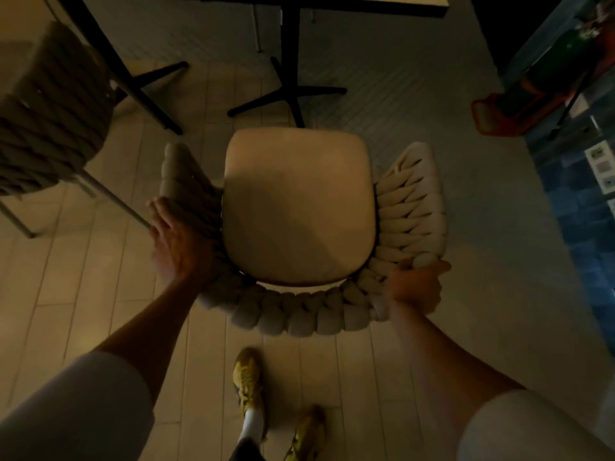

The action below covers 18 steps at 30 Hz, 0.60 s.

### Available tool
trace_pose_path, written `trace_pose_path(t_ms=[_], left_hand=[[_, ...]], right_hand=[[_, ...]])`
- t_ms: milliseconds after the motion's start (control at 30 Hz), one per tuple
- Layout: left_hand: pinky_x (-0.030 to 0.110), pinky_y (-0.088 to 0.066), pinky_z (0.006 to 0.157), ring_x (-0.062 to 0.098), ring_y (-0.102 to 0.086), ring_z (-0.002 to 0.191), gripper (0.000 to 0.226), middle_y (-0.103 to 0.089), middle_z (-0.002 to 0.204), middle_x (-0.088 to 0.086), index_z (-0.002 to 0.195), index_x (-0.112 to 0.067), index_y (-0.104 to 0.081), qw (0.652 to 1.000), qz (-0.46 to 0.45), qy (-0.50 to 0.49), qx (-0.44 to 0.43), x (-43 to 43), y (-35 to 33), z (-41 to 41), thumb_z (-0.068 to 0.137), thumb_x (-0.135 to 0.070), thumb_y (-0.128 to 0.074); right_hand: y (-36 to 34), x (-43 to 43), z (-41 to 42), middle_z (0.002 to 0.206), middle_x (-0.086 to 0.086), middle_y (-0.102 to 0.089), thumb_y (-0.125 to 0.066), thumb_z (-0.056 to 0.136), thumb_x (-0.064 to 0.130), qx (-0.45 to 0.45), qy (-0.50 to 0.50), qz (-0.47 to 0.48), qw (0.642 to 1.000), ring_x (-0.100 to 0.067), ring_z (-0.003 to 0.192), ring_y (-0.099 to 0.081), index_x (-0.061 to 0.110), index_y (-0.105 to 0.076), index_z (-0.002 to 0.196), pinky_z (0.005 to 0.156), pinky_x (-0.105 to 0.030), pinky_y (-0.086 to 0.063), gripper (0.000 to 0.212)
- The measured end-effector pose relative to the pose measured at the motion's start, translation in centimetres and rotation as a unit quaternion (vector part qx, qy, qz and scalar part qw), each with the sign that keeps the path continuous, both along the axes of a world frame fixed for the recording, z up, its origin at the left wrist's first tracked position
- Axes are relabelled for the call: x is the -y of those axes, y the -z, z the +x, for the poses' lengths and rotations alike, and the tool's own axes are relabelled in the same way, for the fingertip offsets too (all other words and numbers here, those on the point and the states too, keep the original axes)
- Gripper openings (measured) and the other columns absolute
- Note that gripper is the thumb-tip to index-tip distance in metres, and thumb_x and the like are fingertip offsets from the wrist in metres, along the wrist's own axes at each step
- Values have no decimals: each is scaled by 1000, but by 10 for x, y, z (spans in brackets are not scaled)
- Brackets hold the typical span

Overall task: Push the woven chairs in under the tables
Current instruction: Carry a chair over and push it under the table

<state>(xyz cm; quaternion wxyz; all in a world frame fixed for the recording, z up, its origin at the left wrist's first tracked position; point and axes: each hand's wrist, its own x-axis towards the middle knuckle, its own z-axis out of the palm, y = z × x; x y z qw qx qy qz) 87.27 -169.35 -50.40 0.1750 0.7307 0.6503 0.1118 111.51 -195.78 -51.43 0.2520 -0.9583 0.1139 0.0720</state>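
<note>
Chair: woven chair (296, 207) stands on the tiled floor (83, 294) straight ahead of the person, seat front towards the table, not yet under it
Table: table (366, 1) shows only its near edge at the top of the view; its black pedestal base (289, 91) lies just beyond the seat front, roughly centred on it
Left hand: left hand (179, 241) lies along the outer side of the left armrest, fingers near straight, pressing rather than wrapping
Right hand: right hand (416, 284) grips the woven rim at the rear right corner, fingers curled round it
Axis: back-to-front line of the chair runs from the body towards the pedestal, so the push likely goes straight forward; the left hand sits further forward than the right
Risk: front legs may catch the pedestal feet
Neighbour: second woven chair (50, 104) stands well apart at the left
</note>
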Motion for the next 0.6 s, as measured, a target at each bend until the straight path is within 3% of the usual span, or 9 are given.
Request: trace_pose_path(t_ms=[100,167,233,333,433,533,600], left_hand=[[69,-32,113,42,-2,154,97,8,171,6,163,-23,1,998,-15,52,-30,52,4,-8,87,-22,-59],[68,-15,121,37,14,155,89,7,172,5,164,-17,-4,994,-6,97,-47,84,8,-16,91,-29,-55],[66,-2,123,33,17,156,75,-6,171,8,163,-11,-17,989,7,131,-64,102,9,-20,98,-37,-43],[66,10,121,28,6,158,61,-34,164,5,152,-16,-44,969,21,222,-106,126,8,-23,103,-46,-24],[64,8,122,25,-26,154,60,-65,136,-7,121,-29,-68,940,50,305,-146,144,0,-26,107,-50,-14],[61,4,123,13,-57,130,65,-73,116,-14,115,-33,-73,930,52,335,-143,148,-10,-29,106,-57,-12],[59,-2,124,11,-63,121,70,-74,113,-15,115,-36,-73,918,55,368,-140,143,-16,-29,102,-69,-13]], right_hand=[[-3,3,-1,132,-28,-60,-54,101,29,-12,-17,1,1000,-47,119,-60,-2,-17,159,94,-49,-47,76],[-8,7,-5,137,-26,-55,-58,97,29,-11,-34,18,999,-48,119,-59,1,-19,158,92,-49,-47,77],[-11,14,-9,147,-24,-45,-62,95,34,-9,-73,40,997,-48,120,-57,5,-13,160,92,-50,-48,87],[-11,29,-19,163,-20,-24,-65,93,43,11,-170,22,985,-46,134,-47,4,-6,162,104,-54,-46,99],[-15,49,-38,165,-22,-19,-60,94,51,100,-290,-34,951,-44,146,-32,5,-25,157,110,-58,-42,85],[-19,68,-52,160,-14,-35,-55,96,59,181,-414,-50,890,-36,151,-28,13,-55,136,115,-58,-34,61],[-20,74,-54,144,-5,-55,-55,94,67,196,-534,-38,821,-28,146,-39,17,-65,125,119,-57,-28,59]])
